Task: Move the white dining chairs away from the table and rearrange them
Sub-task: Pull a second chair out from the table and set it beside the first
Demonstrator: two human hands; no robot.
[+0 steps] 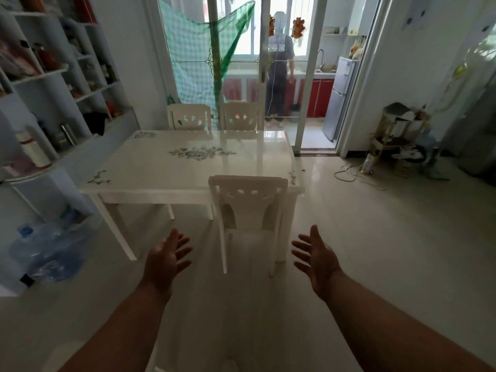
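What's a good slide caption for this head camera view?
Both open hands, left hand and right hand, reach toward the near white chair at the table.

Shelving [53, 76] left; fridge [339, 98], green cloth [198, 57] beyond.

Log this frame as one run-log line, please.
phase: reaching | left hand: open, empty | right hand: open, empty | target: near chair, tucked at table | far chairs: two, untouched

near white chair [248, 208] tucked at table | two chairs [189, 117] [241, 116] far side, upright
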